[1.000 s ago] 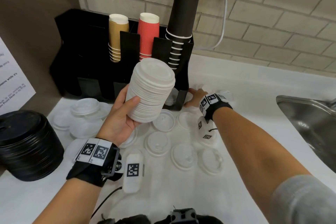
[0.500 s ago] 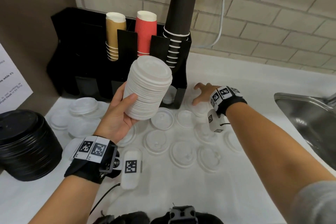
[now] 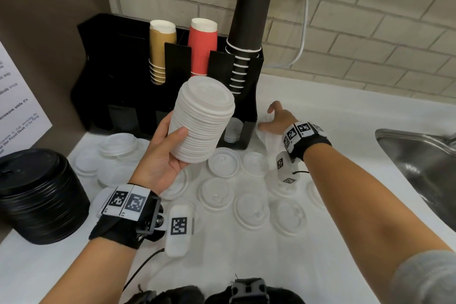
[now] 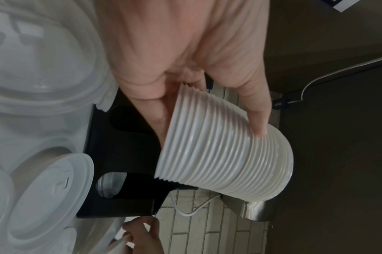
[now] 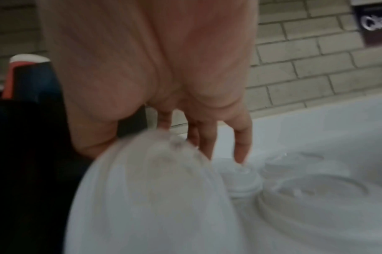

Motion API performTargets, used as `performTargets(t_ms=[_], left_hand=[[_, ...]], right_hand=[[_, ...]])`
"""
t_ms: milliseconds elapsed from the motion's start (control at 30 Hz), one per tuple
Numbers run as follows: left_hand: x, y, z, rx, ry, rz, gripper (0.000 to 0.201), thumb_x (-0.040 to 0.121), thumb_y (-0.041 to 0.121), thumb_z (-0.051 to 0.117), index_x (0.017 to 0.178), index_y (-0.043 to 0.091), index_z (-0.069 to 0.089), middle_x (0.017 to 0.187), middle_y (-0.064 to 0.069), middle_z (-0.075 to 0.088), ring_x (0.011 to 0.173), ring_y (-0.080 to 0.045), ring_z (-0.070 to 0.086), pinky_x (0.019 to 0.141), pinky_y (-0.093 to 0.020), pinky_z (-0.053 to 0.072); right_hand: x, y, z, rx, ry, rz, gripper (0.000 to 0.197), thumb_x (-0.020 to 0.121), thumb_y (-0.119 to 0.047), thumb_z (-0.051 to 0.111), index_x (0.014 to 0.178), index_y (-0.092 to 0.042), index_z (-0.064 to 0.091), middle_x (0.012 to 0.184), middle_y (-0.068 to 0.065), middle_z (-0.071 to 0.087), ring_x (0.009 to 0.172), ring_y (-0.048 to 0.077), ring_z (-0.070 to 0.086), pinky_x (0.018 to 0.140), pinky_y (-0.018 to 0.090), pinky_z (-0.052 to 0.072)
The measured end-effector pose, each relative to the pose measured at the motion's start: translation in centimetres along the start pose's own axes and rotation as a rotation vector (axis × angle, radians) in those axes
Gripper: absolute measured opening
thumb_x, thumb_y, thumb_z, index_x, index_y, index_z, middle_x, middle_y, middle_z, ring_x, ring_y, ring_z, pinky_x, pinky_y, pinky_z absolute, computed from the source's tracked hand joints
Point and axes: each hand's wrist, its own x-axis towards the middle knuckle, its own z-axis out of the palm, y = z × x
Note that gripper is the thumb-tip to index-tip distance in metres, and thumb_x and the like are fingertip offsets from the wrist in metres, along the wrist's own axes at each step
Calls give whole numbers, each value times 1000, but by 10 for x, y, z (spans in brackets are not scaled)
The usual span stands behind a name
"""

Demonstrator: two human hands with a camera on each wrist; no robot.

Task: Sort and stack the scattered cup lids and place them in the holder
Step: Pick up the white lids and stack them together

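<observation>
White lid stack (image 3: 203, 119): gripped by left hand (image 3: 160, 153).
Right hand (image 3: 277, 119): pinched a blurred clear lid (image 5: 153, 197) beside black holder (image 3: 249, 111).

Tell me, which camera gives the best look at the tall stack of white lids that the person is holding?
The head view: the stack of white lids shows whole, top lid included, gripped by the left hand in front of the black holder. The left wrist view shows its ribbed side close up, but sideways. The right wrist view misses it.

Loose lids (image 3: 216, 194) lie before the holder (image 3: 172, 96), apparently level with the sink (image 3: 419, 163) to their right.
</observation>
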Motion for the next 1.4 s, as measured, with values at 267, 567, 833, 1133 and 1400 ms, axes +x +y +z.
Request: performTargets(t_ms=[267, 567, 833, 1133, 1400], left_hand=[[1, -2, 3, 0, 3, -22, 67, 76, 29, 71, 139, 28, 47, 136, 1, 60, 122, -22, 60, 76, -34, 59], [-2, 1, 3, 29, -18, -46, 105, 46, 45, 95, 139, 29, 48, 138, -1, 59, 123, -23, 59, 79, -36, 58], [3, -4, 6, 8, -28, -69, 102, 51, 45, 94, 140, 29, 47, 137, 1, 60, 123, -22, 60, 78, -36, 59], [5, -12, 19, 19, -64, -79, 111, 47, 47, 94, 143, 25, 44, 139, -1, 58, 123, -22, 59, 77, -35, 58], [3, -16, 16, 57, -32, -88, 64, 74, 28, 71, 134, 32, 51, 135, 0, 60, 121, -23, 61, 75, -36, 59]], right_hand=[[-4, -6, 21, -289, -172, 14, 73, 81, -37, 65, 145, -34, 30, 144, 14, 32, 119, 39, 49, 77, 34, 42], [8, -7, 37, -473, -176, -36, 76, 83, -48, 62, 147, -31, 24, 141, 20, 38, 119, 42, 50, 98, 46, 44], [-14, -20, -21, 236, 118, 138, 54, 88, -41, 57, 135, -26, 33, 132, 15, 34, 103, 39, 49, 87, 41, 49], [-134, -63, -35, 951, 124, -381, 39, 75, -37, 61, 111, -44, 48, 101, -5, 58, 78, 2, 60, 65, 20, 45], [-168, -77, -17, 833, 279, -515, 36, 80, -28, 71, 114, -32, 60, 121, -5, 51, 102, 12, 58, 76, 12, 47]])
